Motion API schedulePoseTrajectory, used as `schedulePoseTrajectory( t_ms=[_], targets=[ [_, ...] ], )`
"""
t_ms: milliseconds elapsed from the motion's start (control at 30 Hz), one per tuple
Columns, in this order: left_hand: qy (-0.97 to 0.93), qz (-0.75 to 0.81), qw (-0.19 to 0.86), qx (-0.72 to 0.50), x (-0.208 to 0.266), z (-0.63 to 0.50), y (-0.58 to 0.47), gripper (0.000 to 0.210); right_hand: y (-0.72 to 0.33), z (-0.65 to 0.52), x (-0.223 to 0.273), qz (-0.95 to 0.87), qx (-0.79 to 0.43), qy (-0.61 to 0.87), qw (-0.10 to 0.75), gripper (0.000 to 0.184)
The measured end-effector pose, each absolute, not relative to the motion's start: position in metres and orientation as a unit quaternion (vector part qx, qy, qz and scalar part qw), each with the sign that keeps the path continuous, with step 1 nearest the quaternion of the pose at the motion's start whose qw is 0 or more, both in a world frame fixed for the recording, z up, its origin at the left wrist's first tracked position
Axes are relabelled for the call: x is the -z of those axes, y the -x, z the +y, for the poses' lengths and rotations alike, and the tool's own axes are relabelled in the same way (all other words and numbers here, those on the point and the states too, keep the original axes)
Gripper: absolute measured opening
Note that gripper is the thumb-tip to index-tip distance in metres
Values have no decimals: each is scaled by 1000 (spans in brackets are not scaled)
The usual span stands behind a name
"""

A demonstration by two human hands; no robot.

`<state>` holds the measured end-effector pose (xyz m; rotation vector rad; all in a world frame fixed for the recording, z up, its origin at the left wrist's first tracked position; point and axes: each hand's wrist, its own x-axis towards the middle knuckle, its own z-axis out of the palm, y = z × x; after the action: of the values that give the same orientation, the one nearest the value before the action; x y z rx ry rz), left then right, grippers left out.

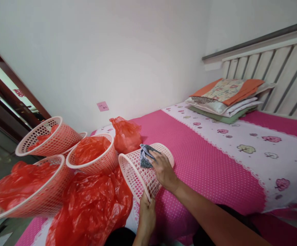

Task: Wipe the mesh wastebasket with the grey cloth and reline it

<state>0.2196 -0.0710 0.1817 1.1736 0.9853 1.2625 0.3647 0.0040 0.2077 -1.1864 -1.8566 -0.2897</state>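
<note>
A pale pink perforated plastic basket lies on its side on the bed, its mouth turned toward the left. My left hand grips the near part of its rim, thumb and fingers closed round the edge. On top of the basket's side, my right hand presses a grey cloth against the lattice, fingers bent over it. Just left of the basket, a crumpled red plastic bag is spread over the bed. Behind the basket a bunched red plastic bag stands against its far side.
Several similar baskets with red bags inside crowd the left side. Folded bedding is piled at the back right near a white slatted headboard. The bed's pink dotted cover extends rightward, and a white wall rises behind.
</note>
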Motion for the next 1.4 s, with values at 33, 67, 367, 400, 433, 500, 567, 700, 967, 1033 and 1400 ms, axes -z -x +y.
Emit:
schedulePoseTrajectory(
  t_ms=[33,67,367,400,433,500,567,700,967,1033,1400],
  targets=[
    [-499,415,546,-530,-181,-72,-219,34,-368,7,-206,-744,117,486,443,50],
    [-502,415,546,-527,-181,-72,-219,33,-371,11,-204,-739,118,494,442,49],
    [-482,455,541,-518,-166,-69,-207,34,-408,42,-182,-673,106,605,412,51],
    [-476,453,549,-516,-166,-67,-204,38,-411,43,-182,-667,98,622,399,52],
    [-474,449,559,-511,-166,-65,-202,42,-415,44,-182,-661,87,639,384,52],
    [-479,442,570,-500,-169,-62,-196,44,-421,45,-185,-652,58,672,347,54],
    [-492,436,569,-494,-174,-59,-189,41,-427,45,-188,-643,34,695,320,55],
    [-520,426,562,-483,-175,-54,-174,31,-433,45,-189,-632,24,709,311,57],
    [-473,447,507,-565,-179,-28,-178,73,-428,41,-188,-645,38,687,331,55],
    [-474,441,497,-578,-193,-18,-183,77,-426,39,-191,-649,42,678,343,53],
    [-446,473,540,-534,-213,-11,-188,47,-391,6,-207,-726,72,503,464,47]
  ],
)
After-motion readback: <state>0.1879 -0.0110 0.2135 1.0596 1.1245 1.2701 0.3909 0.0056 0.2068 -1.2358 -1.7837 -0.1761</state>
